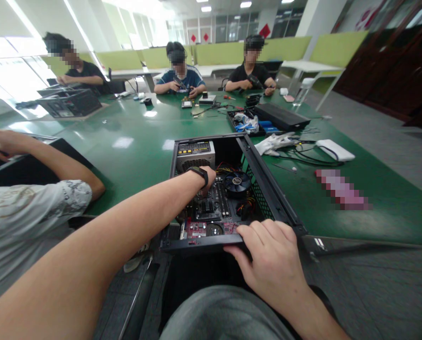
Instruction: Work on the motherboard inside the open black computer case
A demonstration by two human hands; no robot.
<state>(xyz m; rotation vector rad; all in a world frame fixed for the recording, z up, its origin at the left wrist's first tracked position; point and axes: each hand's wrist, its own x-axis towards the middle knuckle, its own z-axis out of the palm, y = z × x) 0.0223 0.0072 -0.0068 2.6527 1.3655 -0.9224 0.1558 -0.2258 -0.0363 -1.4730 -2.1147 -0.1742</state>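
The case sits at the bench edge. The right hand grips its near rim. The left hand dips inside, beside the fan; I can't tell its grip.

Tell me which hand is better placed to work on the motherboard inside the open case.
The left hand, I'd judge: it reaches inside the case, over the motherboard, though its hold is hidden. The right hand grips the near rim, so it seems better placed for steadying.

Lime partitions behind white desks
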